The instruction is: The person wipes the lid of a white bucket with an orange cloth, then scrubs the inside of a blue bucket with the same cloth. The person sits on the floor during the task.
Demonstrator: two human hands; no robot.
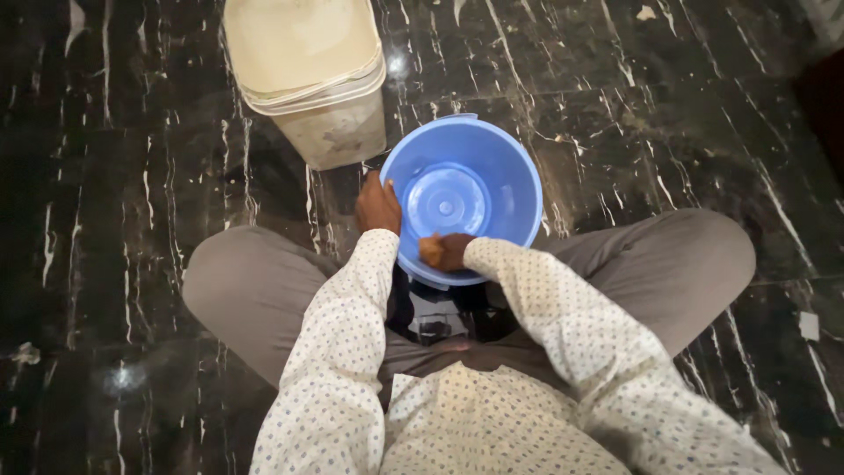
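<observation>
Blue plastic, a round bucket (462, 198) sits on the dark marble floor (105, 176) between the knees of a person sitting cross-legged. Nothing lies inside it except the right hand (453, 251), which is closed around a small brownish sponge (431, 251) pressed to the near inner wall. The left hand (378, 207) grips the bucket's outer rim. Just beyond stands a cream bin (308, 75) with its lid on, its contents hidden and its top cut off by the picture's edge.

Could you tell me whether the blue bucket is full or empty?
Empty: the blue bucket's bare bottom shows; only the right hand is inside.
</observation>
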